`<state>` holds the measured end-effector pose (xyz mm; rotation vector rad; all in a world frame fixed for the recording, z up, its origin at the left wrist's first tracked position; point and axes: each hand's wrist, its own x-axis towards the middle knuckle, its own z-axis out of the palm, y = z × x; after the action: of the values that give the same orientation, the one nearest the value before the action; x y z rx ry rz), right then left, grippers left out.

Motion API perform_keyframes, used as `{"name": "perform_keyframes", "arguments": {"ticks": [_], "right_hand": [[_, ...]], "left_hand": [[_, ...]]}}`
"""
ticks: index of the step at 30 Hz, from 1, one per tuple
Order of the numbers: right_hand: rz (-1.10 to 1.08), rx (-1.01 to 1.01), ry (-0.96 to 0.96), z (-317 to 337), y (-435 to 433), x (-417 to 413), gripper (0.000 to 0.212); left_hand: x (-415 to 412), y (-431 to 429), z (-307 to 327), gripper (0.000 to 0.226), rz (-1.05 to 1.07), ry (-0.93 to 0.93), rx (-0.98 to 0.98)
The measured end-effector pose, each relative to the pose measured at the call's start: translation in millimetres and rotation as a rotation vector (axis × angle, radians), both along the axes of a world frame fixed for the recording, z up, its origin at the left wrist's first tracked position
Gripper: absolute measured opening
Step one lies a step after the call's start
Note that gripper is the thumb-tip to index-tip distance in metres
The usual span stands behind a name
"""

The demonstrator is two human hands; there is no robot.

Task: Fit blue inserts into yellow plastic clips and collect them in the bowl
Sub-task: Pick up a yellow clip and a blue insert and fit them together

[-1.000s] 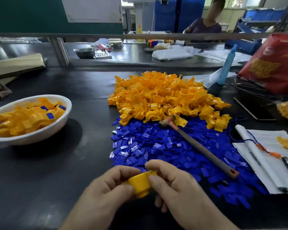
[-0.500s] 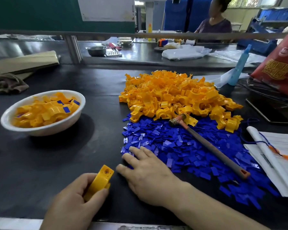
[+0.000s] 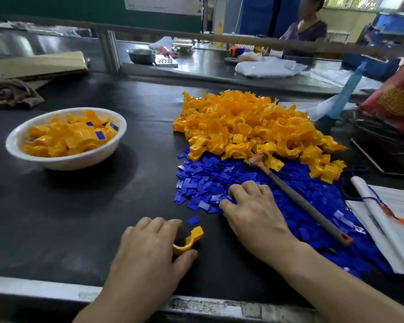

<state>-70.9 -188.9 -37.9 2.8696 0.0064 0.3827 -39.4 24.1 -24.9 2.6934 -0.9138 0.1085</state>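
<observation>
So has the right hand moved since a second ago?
Yes. The right hand left the clip, which the left hand holds alone, and went forward onto the blue inserts, toward the hammer.

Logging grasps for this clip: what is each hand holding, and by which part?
Left hand holds a yellow clip by its near end, against the table. Right hand rests on the blue inserts; any grip is hidden.
</observation>
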Motion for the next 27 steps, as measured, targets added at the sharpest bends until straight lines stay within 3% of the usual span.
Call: {"name": "perform_keyframes", "arguments": {"ticks": [4, 7, 12, 15, 19, 25, 27], "right_hand": [[-0.013, 0.029, -0.025, 0, -5, 1, 0.007], [-0.03, 0.067, -0.035, 0, -8, 1, 0.007], [0.016, 0.2, -0.139, 7, -5, -6, 0.007], [0.042, 0.532, -0.254, 19, 1, -15, 0.011], [-0.096, 1.159, -0.179, 27, 10, -28, 0.016], [-0.128, 1.646, -0.042, 31, 25, -48, 0.021], [-0.104, 1.694, -0.045, 32, 29, -50, 0.02]], "left_hand": [[2, -8, 4, 0.029, -0.012, -0.104, 0.114], [4, -11, 3, 0.03, 0.018, -0.069, 0.129], [13, -3, 1, 0.03, 0.101, 0.022, -0.022], [8, -2, 2, 0.02, 0.072, 0.137, -0.151], [-5, -9, 1, 0.022, 0.057, 0.526, -0.547], [-18, -13, -5, 0.033, 0.04, 0.754, -0.752], [-22, -14, -5, 0.029, 0.018, 0.769, -0.769]]}}
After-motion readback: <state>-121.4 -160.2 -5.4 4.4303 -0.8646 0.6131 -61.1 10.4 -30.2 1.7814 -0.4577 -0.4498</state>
